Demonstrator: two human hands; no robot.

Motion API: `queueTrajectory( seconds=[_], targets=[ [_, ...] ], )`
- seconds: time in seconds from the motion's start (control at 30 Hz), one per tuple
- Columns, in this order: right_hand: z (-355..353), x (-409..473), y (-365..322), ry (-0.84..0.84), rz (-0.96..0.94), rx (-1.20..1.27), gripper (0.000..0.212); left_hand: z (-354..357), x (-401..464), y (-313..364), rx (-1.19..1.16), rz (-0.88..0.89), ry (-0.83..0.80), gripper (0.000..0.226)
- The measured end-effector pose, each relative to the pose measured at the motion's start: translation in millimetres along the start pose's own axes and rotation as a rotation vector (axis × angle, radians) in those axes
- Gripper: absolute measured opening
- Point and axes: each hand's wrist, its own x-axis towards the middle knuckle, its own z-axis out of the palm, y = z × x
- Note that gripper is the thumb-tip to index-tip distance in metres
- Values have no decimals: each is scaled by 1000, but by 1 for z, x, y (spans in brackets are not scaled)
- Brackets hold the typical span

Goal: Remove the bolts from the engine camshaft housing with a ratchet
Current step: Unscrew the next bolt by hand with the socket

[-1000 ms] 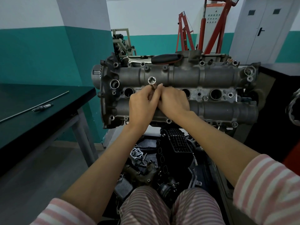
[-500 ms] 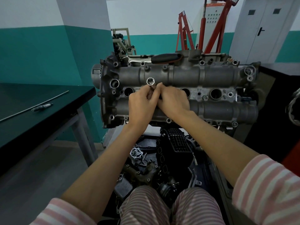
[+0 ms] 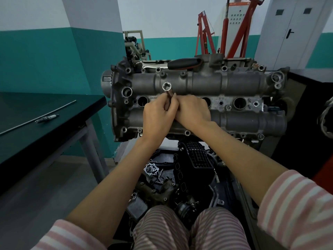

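- The socket, a long chrome tube with its open end turned up toward the camera, stood out above the two hands in front of the middle of the camshaft housing, just right of the leftmost plug well.
- Over the last second it had shifted only slightly, its open end drifting a little leftward and upward against the housing, while both hands stayed where they were.
- The left hand had its fingers curled round the lower part of the socket, thumb side up, holding it firmly.
- The right hand lay pressed against the left, knuckles up and fingers bent toward the socket; what it gripped, if anything, was hidden behind the left hand, so that could not be told.
- The ratchet, black grip and chrome shank, rested along the top edge of the housing, well apart from the hands and untouched.
- Bolt heads showed along the upper and lower flanges of the housing, so the removal looked to be at an early or middle point.
- The small movement suggested fiddling with the socket, perhaps clearing or fitting something at its lower end, rather than turning a bolt; no ratchet was on it.
- To the left, a dark table carried a thin rod and a spark plug beside it.
- Below the engine, loose parts lay heaped above the person's striped knees.
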Motion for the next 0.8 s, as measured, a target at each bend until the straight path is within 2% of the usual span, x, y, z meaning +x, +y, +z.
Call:
queueTrajectory(
  seconds=[0.13,0.3,0.4,0.57,0.8],
  targets=[
    [2,1,1,14,-7,-36,29,1,0,-1,-13,2,1,47],
    [5,1,0,26,0,-41,27,2,-2,-3,-15,-3,33,25],
    [4,1,1,23,3,-6,26,2,-2,-4,-10,-8,13,24],
    [4,2,1,7,-5,-43,31,0,2,-1,-12,-17,0,41],
    [4,1,0,13,11,-66,30,1,-1,0,-13,-17,10,40]
  ],
)
